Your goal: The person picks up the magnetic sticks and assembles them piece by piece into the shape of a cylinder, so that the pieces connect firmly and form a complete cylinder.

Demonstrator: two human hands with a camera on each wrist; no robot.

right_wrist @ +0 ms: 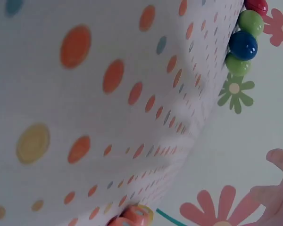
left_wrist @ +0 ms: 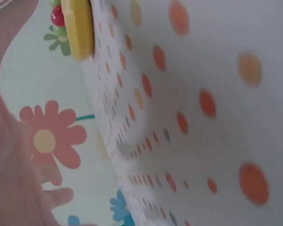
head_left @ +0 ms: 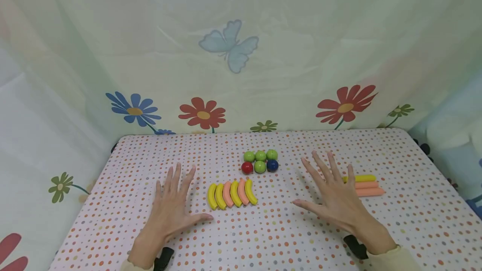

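Note:
My left hand (head_left: 169, 208) is spread with straight fingers at the left of the table, holding nothing. Just right of its thumb lies a row of several yellow toy bananas (head_left: 221, 197) and two pink curved pieces (head_left: 227, 195). Spread likewise, my right hand (head_left: 333, 200) hides the left ends of a yellow stick (head_left: 365, 177) and two pink sticks (head_left: 370, 192). Farther back between the hands, several green balls (head_left: 260, 167), a red ball (head_left: 247, 167) and a dark blue ball (head_left: 272, 165) form two rows. A yellow banana (left_wrist: 79, 33) shows in the left wrist view.
A white dotted cloth covers the table (head_left: 256, 241). Behind it hangs a pale curtain (head_left: 286, 74) printed with flowers and a butterfly. Dark bands (head_left: 355, 246) are on both wrists. Small dark round objects (head_left: 425, 149) show beyond the table's right edge.

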